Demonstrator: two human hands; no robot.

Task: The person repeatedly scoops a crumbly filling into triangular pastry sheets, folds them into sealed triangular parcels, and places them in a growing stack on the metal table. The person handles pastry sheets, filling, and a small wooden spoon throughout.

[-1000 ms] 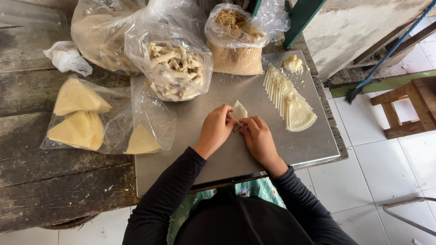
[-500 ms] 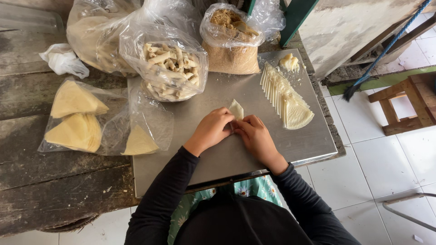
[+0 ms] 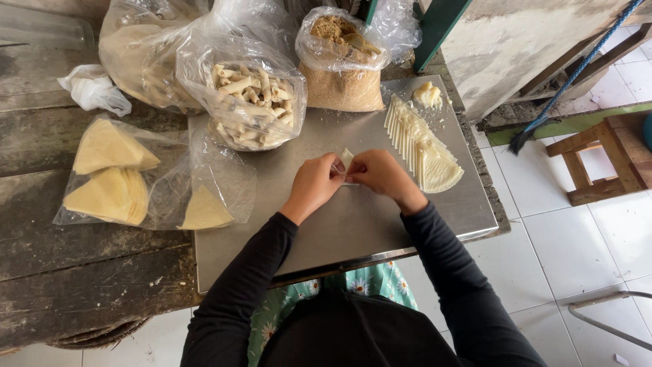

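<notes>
Both hands, left hand (image 3: 314, 182) and right hand (image 3: 380, 173), pinch one wrapper (image 3: 347, 160) at the tray's (image 3: 339, 231) centre, half folded. Finished rolls (image 3: 248, 95) fill a bag at 11 o'clock. Many wrappers (image 3: 421, 146) wait fanned at 2 o'clock.

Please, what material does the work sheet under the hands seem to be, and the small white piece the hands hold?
The sheet looks like stainless steel: grey, smooth, dully reflective, with a thin bright edge. The white piece between the left hand and right hand seems to be thin dough wrapper: pale, matte, pliable, like the fanned stack.
</notes>
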